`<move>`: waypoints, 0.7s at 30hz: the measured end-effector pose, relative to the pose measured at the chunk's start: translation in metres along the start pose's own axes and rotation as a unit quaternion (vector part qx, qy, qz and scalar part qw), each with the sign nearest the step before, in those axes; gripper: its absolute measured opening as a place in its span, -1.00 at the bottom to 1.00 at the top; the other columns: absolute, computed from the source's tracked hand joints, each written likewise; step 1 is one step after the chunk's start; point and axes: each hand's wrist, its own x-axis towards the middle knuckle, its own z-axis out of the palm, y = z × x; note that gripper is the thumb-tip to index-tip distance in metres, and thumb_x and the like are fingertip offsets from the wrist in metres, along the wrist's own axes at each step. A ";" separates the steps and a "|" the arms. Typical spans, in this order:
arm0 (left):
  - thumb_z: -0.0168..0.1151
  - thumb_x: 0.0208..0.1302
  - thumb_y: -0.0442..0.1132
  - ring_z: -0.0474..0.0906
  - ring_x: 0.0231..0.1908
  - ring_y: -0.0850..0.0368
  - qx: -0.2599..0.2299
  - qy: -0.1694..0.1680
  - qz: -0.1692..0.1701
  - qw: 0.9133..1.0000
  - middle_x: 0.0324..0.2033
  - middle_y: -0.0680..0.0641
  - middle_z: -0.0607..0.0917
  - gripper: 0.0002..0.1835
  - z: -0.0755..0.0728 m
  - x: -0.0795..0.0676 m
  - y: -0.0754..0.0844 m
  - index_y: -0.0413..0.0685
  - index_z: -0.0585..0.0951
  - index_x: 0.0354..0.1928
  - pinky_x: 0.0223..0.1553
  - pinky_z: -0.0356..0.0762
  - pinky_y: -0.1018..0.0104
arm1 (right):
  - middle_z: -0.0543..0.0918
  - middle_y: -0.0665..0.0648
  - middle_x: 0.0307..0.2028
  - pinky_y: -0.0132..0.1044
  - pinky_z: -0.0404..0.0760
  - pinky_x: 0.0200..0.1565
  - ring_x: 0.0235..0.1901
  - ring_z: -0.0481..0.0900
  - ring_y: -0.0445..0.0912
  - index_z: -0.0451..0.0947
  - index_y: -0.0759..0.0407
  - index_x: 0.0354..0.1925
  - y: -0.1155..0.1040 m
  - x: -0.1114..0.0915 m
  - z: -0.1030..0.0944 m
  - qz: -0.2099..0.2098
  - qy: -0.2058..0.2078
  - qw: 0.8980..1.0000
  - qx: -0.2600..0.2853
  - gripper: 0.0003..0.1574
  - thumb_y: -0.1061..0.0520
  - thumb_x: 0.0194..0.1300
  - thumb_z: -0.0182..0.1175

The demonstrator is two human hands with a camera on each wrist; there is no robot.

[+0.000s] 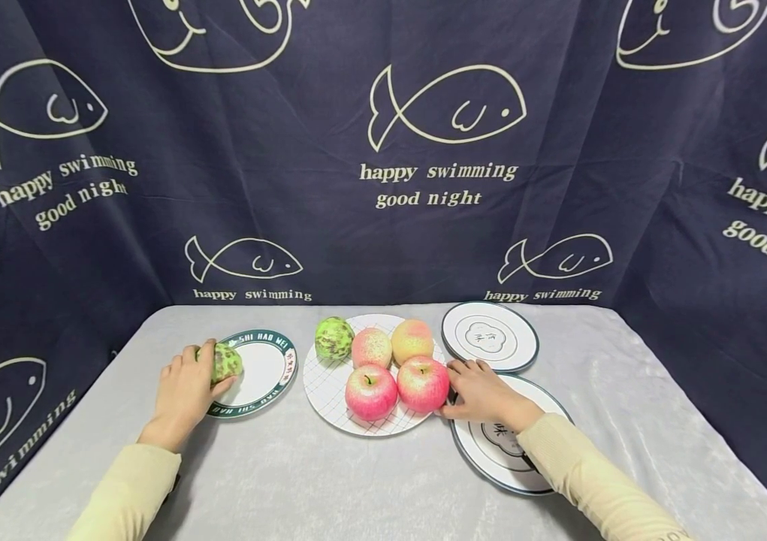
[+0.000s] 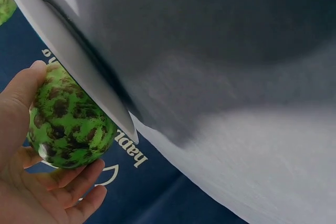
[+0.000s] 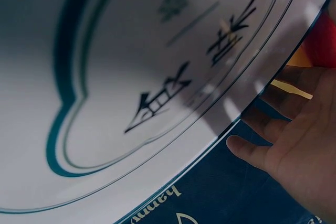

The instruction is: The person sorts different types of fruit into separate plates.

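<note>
My left hand (image 1: 183,383) grips a round green fruit with brown mottling (image 1: 227,363), thumb on one side and fingers curled on the other. The fruit is at the left part of a white plate with a green lettered rim (image 1: 291,366); the left wrist view shows the mottled fruit (image 2: 71,119) right against the plate's edge. My right hand (image 1: 481,392) is at the right side of a red apple (image 1: 423,383), fingers spread and fingertips right at its skin. That apple sits on a white grid-patterned plate (image 1: 322,398). In the right wrist view, the red apple (image 3: 321,40) shows only partly beyond the fingers.
The grid plate also bears another red apple (image 1: 371,392), a second green mottled fruit (image 1: 334,338), a pink peach (image 1: 372,349) and an orange-yellow peach (image 1: 413,342). Two dark-rimmed white plates stand at right, one farther back (image 1: 489,336), one under my right forearm (image 1: 484,458). A dark fish-print curtain (image 1: 329,225) hangs behind.
</note>
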 end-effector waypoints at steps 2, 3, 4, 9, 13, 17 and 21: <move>0.39 -0.07 -0.02 0.40 -0.21 -0.45 0.002 -0.002 0.000 1.000 -0.14 -0.51 0.42 -0.20 0.000 -0.001 0.000 -0.34 0.29 0.14 -0.30 0.31 -0.22 | 0.49 0.17 -0.04 0.17 0.31 0.07 -0.05 0.45 0.12 0.47 0.26 0.01 0.000 0.000 0.000 0.000 -0.001 1.000 0.000 -0.21 -0.27 -0.03 0.23; 0.39 -0.07 -0.02 0.40 -0.21 -0.46 0.002 -0.002 0.000 1.000 -0.14 -0.51 0.42 -0.20 0.000 -0.001 -0.001 -0.34 0.29 0.14 -0.30 0.31 -0.22 | 0.49 0.17 -0.03 0.17 0.31 0.08 -0.05 0.45 0.12 0.47 0.26 0.02 0.000 0.000 0.000 0.001 -0.001 1.000 0.000 -0.20 -0.27 -0.03 0.22; 0.39 -0.07 -0.02 0.40 -0.21 -0.46 0.002 -0.003 0.000 1.000 -0.14 -0.51 0.42 -0.19 0.000 -0.001 -0.001 -0.35 0.29 0.14 -0.30 0.31 -0.22 | 0.49 0.17 -0.03 0.17 0.31 0.08 -0.04 0.45 0.12 0.47 0.26 0.02 0.000 0.000 0.000 0.001 -0.001 1.000 0.000 -0.20 -0.27 -0.03 0.22; 0.40 -0.08 -0.03 0.40 -0.21 -0.45 0.000 -0.009 -0.001 1.000 -0.13 -0.50 0.42 -0.19 0.000 -0.001 -0.001 -0.33 0.28 0.15 -0.30 0.31 -0.22 | 0.49 0.18 -0.03 0.16 0.31 0.08 -0.04 0.45 0.13 0.47 0.26 0.02 0.000 0.000 0.001 0.002 -0.002 1.000 -0.001 -0.20 -0.27 -0.03 0.22; 0.42 -0.10 -0.02 0.41 -0.23 -0.42 -0.004 -0.012 -0.002 1.000 -0.13 -0.48 0.43 -0.18 0.000 -0.001 -0.001 -0.29 0.28 0.14 -0.32 0.31 -0.20 | 0.48 0.18 -0.03 0.17 0.31 0.08 -0.03 0.44 0.14 0.47 0.27 0.02 0.000 0.000 0.001 0.004 -0.004 1.000 -0.002 -0.19 -0.28 -0.03 0.22; 0.43 -0.13 -0.03 0.42 -0.26 -0.41 -0.005 -0.004 -0.001 1.000 -0.15 -0.47 0.43 -0.18 0.001 -0.001 -0.001 -0.29 0.30 0.13 -0.36 0.32 -0.18 | 0.49 0.18 -0.03 0.17 0.31 0.08 -0.03 0.44 0.13 0.47 0.26 0.01 0.000 0.000 0.001 0.005 -0.003 1.000 -0.002 -0.20 -0.27 -0.03 0.22; 0.43 -0.13 -0.03 0.43 -0.26 -0.41 -0.006 0.003 0.001 1.000 -0.15 -0.46 0.43 -0.18 0.002 -0.002 -0.001 -0.28 0.29 0.13 -0.36 0.32 -0.19 | 0.49 0.17 -0.03 0.17 0.31 0.07 -0.03 0.44 0.12 0.47 0.25 0.01 0.000 0.000 0.001 0.006 -0.003 1.000 -0.002 -0.21 -0.27 -0.03 0.22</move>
